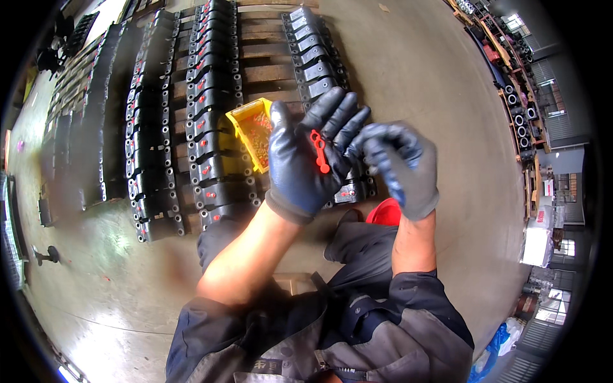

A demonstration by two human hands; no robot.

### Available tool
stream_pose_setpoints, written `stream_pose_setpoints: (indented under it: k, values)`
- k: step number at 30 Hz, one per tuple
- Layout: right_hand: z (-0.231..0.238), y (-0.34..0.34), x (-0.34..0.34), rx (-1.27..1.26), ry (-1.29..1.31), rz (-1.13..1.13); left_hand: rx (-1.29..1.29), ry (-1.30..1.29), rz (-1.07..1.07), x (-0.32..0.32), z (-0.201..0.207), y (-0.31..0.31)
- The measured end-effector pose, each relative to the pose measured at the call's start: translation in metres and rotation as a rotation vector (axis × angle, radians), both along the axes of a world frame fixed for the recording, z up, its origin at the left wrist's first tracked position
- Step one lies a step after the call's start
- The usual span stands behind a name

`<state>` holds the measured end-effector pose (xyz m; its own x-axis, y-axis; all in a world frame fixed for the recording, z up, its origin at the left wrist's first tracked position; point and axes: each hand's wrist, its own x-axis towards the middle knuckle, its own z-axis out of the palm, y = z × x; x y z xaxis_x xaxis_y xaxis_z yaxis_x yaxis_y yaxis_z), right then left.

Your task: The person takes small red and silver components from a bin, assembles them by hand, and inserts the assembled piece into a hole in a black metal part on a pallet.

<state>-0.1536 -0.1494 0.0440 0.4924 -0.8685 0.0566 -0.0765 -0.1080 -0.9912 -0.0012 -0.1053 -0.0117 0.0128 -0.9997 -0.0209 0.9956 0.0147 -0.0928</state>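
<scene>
My left hand (303, 156), in a blue-black coated glove, is turned palm up and slightly cupped. In it lies a small red plastic cap with a looped strap (319, 152). My right hand (401, 167), gloved alike, hovers just to the right by the left fingertips. Its fingers are curled together and somewhat blurred, so anything between them is hidden. Behind my left thumb, a yellow parts bin (250, 110) contains many small red pieces; my left hand covers part of it.
Rows of black metal castings (211, 127), many with red caps, stand on wooden pallets (262, 54) ahead and left. A red container (384, 213) sits near my right knee. Along the far right are shelves (511, 83) of parts. Blue plastic bags (491, 351) lie at lower right.
</scene>
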Motion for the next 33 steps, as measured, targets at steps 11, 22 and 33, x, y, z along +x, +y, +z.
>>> stream_pose_setpoints:
  k: [11, 22, 33]
  values:
    - [-0.009, 0.007, 0.012, -0.612, 0.622, 0.115, -0.02, -0.095, 0.035, -0.016, -0.01, -0.003]
    - [-0.011, 0.008, 0.007, -0.687, 0.749, 0.085, 0.041, -0.146, 0.041, -0.027, -0.016, -0.008]
    - [-0.016, 0.009, 0.003, -0.702, 0.763, -0.008, 0.013, -0.135, 0.042, -0.034, -0.012, -0.009]
